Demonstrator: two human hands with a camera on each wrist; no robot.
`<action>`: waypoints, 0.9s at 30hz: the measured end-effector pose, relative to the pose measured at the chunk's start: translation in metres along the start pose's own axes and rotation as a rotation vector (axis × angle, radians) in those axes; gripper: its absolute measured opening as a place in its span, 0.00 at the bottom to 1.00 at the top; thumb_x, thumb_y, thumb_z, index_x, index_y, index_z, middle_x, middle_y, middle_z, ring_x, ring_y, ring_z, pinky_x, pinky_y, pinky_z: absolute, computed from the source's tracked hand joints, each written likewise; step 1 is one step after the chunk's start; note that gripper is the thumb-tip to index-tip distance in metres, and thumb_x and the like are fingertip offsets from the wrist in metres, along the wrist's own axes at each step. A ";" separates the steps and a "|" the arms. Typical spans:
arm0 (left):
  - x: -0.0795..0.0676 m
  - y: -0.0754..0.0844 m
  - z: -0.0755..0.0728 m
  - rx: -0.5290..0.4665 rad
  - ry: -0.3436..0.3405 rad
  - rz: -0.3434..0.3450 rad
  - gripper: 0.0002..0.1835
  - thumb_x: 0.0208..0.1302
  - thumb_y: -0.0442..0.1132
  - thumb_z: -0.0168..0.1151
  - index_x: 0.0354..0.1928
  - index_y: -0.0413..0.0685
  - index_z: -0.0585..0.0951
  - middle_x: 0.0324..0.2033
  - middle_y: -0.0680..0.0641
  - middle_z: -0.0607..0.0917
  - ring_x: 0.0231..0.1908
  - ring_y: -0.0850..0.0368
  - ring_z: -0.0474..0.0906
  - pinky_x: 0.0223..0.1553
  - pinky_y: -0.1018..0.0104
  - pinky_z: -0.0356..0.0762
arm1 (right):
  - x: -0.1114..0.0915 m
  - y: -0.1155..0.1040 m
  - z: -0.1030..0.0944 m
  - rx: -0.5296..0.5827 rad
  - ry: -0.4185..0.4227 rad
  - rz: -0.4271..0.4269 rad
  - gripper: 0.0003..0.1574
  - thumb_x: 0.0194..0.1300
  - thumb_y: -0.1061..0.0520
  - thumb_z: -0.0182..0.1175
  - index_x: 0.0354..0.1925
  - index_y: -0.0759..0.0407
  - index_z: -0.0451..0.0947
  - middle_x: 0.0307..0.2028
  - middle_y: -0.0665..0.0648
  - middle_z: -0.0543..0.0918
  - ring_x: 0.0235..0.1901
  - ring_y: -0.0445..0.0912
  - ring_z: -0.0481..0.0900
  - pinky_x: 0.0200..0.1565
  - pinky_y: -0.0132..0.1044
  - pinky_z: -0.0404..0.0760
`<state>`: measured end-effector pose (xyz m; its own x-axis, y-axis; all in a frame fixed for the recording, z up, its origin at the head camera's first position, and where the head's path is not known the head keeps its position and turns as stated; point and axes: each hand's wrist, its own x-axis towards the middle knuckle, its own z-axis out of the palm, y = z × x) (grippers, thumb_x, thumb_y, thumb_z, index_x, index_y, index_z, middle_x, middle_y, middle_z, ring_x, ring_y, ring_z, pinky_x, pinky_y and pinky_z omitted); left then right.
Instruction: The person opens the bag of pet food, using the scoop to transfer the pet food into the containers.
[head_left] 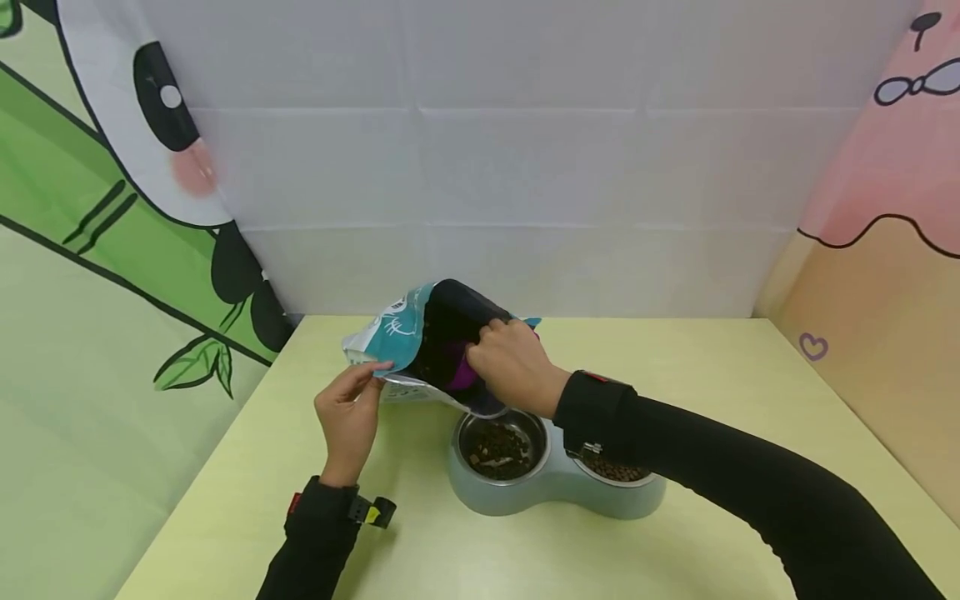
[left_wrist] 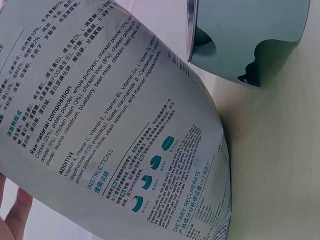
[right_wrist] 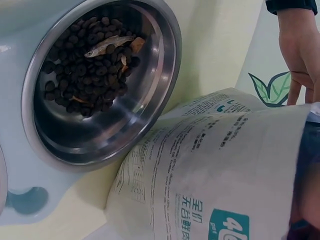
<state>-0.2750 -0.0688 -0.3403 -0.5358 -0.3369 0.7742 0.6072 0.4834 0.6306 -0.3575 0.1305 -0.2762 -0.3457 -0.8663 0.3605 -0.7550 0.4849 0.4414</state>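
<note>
A teal and white pet food bag [head_left: 408, 321] leans with its wide mouth facing me, and its printed back fills much of the left wrist view. The thumb and fingers of my left hand [head_left: 348, 417] pinch the bag's left edge. My right hand [head_left: 513, 362] is at the bag's mouth, fingers curled round a purple scoop [head_left: 461, 371] that sits partly in the dark interior. Just below the bag stands a blue-grey double feeder [head_left: 495, 497]. Its left steel bowl [right_wrist: 155, 95] holds dark kibble [right_wrist: 85, 75] with a small dried fish [right_wrist: 109, 46] on top.
Brown kibble [head_left: 615, 468] lies in the feeder's right bowl, partly covered by my right sleeve [head_left: 675, 425]. Everything stands on a pale yellow table [head_left: 420, 550]. A white cloth wall [head_left: 525, 183] rises behind, with printed panels at both sides.
</note>
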 end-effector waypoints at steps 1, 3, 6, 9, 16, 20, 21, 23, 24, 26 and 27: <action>-0.001 0.000 0.000 0.002 0.001 0.001 0.08 0.55 0.22 0.56 0.34 0.35 0.81 0.29 0.38 0.82 0.34 0.61 0.78 0.40 0.74 0.75 | 0.000 -0.001 0.001 0.003 0.002 0.005 0.08 0.55 0.59 0.57 0.21 0.52 0.74 0.20 0.54 0.75 0.23 0.50 0.71 0.18 0.38 0.68; -0.001 0.001 0.000 0.006 0.006 0.005 0.08 0.54 0.22 0.55 0.34 0.36 0.81 0.29 0.38 0.82 0.33 0.61 0.78 0.40 0.74 0.75 | -0.001 -0.002 0.002 0.007 0.004 0.014 0.07 0.55 0.59 0.57 0.22 0.52 0.74 0.20 0.55 0.75 0.23 0.50 0.71 0.18 0.38 0.69; -0.002 0.001 -0.001 0.008 0.011 0.014 0.08 0.54 0.21 0.55 0.34 0.35 0.81 0.28 0.38 0.82 0.32 0.60 0.78 0.39 0.75 0.75 | -0.001 -0.002 0.002 0.038 -0.014 0.041 0.04 0.54 0.58 0.59 0.24 0.52 0.75 0.21 0.55 0.75 0.24 0.50 0.72 0.19 0.38 0.70; -0.002 0.001 -0.001 0.000 0.008 0.016 0.09 0.54 0.21 0.55 0.34 0.36 0.81 0.28 0.38 0.82 0.33 0.60 0.78 0.39 0.75 0.74 | -0.001 -0.002 0.001 0.078 -0.024 0.077 0.04 0.53 0.59 0.59 0.24 0.52 0.74 0.20 0.54 0.74 0.25 0.49 0.71 0.19 0.38 0.69; -0.006 -0.024 -0.003 0.006 -0.006 -0.045 0.11 0.56 0.24 0.56 0.36 0.44 0.82 0.31 0.44 0.83 0.35 0.59 0.79 0.41 0.72 0.75 | -0.001 -0.002 0.002 0.131 0.015 0.119 0.05 0.53 0.62 0.57 0.24 0.53 0.74 0.18 0.53 0.72 0.23 0.49 0.70 0.17 0.37 0.67; -0.007 -0.028 -0.004 0.002 -0.006 -0.048 0.10 0.58 0.27 0.57 0.37 0.48 0.82 0.32 0.45 0.83 0.36 0.57 0.79 0.42 0.70 0.76 | -0.002 -0.003 0.001 0.145 0.037 0.139 0.03 0.53 0.61 0.57 0.26 0.53 0.74 0.19 0.54 0.73 0.23 0.48 0.70 0.17 0.37 0.67; -0.007 -0.028 -0.004 0.002 -0.006 -0.045 0.10 0.58 0.27 0.57 0.37 0.48 0.82 0.32 0.45 0.83 0.36 0.57 0.78 0.42 0.70 0.76 | -0.002 -0.003 0.001 0.144 0.036 0.143 0.03 0.53 0.61 0.57 0.27 0.53 0.75 0.20 0.53 0.74 0.23 0.48 0.70 0.17 0.37 0.67; -0.006 -0.028 -0.004 0.001 -0.005 -0.043 0.10 0.58 0.27 0.57 0.37 0.48 0.82 0.31 0.45 0.83 0.35 0.57 0.78 0.42 0.71 0.76 | -0.002 -0.004 0.001 0.144 0.030 0.148 0.03 0.53 0.61 0.57 0.29 0.53 0.75 0.21 0.53 0.75 0.24 0.48 0.71 0.18 0.37 0.68; -0.006 -0.027 -0.004 0.002 -0.005 -0.042 0.10 0.57 0.27 0.57 0.37 0.48 0.82 0.31 0.45 0.83 0.35 0.57 0.78 0.42 0.71 0.76 | -0.002 -0.004 0.001 0.145 0.025 0.150 0.03 0.53 0.61 0.57 0.30 0.53 0.76 0.21 0.53 0.75 0.24 0.48 0.71 0.18 0.37 0.68; -0.006 -0.027 -0.004 0.003 -0.005 -0.044 0.10 0.57 0.27 0.57 0.37 0.48 0.82 0.31 0.45 0.83 0.35 0.57 0.78 0.42 0.71 0.76 | -0.002 -0.003 0.000 0.149 0.016 0.153 0.04 0.53 0.61 0.57 0.31 0.53 0.76 0.22 0.53 0.75 0.25 0.48 0.71 0.19 0.37 0.69; -0.006 -0.027 -0.005 0.004 -0.004 -0.045 0.10 0.57 0.27 0.57 0.37 0.48 0.82 0.31 0.45 0.83 0.35 0.58 0.78 0.42 0.71 0.76 | -0.002 -0.003 0.000 0.152 0.014 0.157 0.06 0.53 0.61 0.57 0.32 0.53 0.76 0.22 0.53 0.75 0.25 0.48 0.71 0.19 0.37 0.69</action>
<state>-0.2851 -0.0834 -0.3615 -0.5652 -0.3549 0.7447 0.5799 0.4712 0.6646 -0.3540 0.1311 -0.2782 -0.4589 -0.7793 0.4268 -0.7681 0.5894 0.2502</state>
